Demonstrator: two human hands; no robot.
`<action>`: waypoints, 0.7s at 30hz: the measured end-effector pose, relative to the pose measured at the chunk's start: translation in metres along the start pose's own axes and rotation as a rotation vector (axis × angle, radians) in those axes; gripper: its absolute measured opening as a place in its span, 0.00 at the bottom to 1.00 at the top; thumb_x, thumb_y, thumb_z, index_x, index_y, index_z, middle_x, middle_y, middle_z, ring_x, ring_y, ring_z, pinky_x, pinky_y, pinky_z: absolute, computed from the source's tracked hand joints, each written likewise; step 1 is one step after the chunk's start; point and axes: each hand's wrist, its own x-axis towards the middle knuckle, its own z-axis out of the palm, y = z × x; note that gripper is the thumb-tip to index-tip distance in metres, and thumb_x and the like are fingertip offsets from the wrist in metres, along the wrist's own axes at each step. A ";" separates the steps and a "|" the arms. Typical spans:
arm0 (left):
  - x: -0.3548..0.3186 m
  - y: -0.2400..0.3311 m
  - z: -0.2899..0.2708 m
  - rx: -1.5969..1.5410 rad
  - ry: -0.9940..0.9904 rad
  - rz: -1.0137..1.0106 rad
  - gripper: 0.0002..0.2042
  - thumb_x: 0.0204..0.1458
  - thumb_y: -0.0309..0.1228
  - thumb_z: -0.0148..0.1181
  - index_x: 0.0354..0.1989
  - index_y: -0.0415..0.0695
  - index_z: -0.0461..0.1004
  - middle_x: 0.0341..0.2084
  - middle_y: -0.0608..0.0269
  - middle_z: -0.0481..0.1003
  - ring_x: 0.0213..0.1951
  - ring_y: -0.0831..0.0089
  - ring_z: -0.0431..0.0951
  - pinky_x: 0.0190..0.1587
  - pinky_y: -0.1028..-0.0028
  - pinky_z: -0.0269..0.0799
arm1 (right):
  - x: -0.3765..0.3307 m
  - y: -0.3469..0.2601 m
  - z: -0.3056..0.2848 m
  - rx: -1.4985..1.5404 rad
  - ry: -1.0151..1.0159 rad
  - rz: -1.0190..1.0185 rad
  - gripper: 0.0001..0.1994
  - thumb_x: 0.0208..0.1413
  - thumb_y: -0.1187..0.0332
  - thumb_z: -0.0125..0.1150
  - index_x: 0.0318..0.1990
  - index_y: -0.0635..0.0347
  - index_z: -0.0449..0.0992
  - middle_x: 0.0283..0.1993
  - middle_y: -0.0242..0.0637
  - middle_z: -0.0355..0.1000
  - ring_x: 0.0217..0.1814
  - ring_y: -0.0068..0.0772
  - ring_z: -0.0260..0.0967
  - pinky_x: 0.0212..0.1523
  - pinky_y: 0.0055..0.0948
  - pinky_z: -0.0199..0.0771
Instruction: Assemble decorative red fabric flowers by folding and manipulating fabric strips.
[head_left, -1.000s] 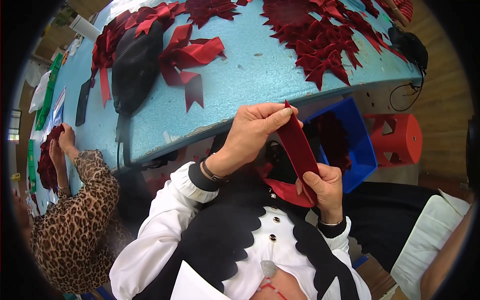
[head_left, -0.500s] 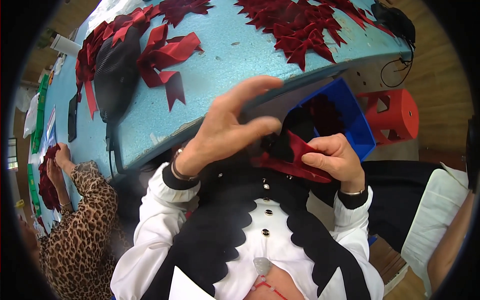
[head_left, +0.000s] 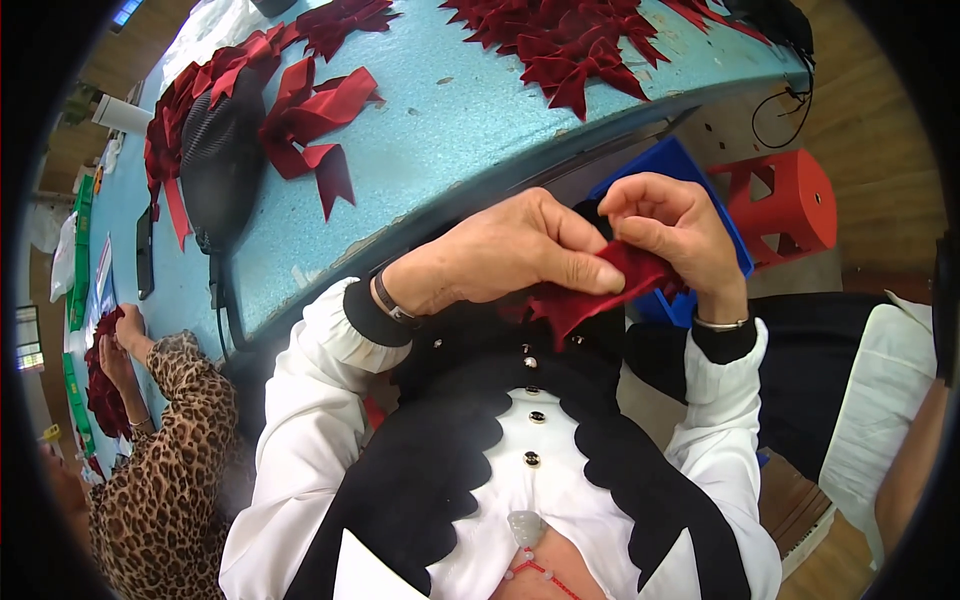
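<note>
Here my left hand (head_left: 505, 250) pinches red ribbon (head_left: 582, 308) — my right hand (head_left: 682, 228), I can't tell — near a blue bin (head_left: 665, 160), contents mostly hidden.

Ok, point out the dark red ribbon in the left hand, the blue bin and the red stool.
Dark red ribbon (head_left: 642, 268): head view, on its right-hand part.
Blue bin (head_left: 664, 158): head view, on its far wall.
Red stool (head_left: 810, 198): head view, solid surface right of its cutouts.

Room across table (head_left: 420, 130), black object (head_left: 222, 165) (left) obstructing
</note>
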 end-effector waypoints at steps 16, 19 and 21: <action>-0.014 0.006 0.023 -0.172 0.346 0.362 0.12 0.55 0.31 0.61 0.44 0.36 0.77 0.31 0.61 0.79 0.31 0.80 0.77 0.33 0.82 0.74 | -0.015 0.028 0.048 0.079 0.204 -0.326 0.10 0.58 0.71 0.59 0.45 0.66 0.76 0.33 0.31 0.76 0.34 0.17 0.71 0.37 0.17 0.71; -0.018 0.002 0.020 -0.285 0.387 0.322 0.12 0.56 0.31 0.60 0.43 0.36 0.77 0.31 0.61 0.79 0.30 0.80 0.77 0.32 0.82 0.73 | -0.010 0.029 0.057 0.069 0.244 -0.325 0.10 0.58 0.70 0.59 0.45 0.66 0.76 0.33 0.31 0.76 0.34 0.16 0.70 0.36 0.16 0.70; -0.023 0.000 0.016 -0.342 0.408 0.302 0.12 0.56 0.32 0.59 0.42 0.36 0.77 0.30 0.62 0.79 0.30 0.80 0.76 0.32 0.82 0.72 | -0.006 0.032 0.063 0.064 0.263 -0.323 0.11 0.58 0.70 0.59 0.45 0.66 0.76 0.33 0.31 0.76 0.33 0.16 0.70 0.36 0.16 0.70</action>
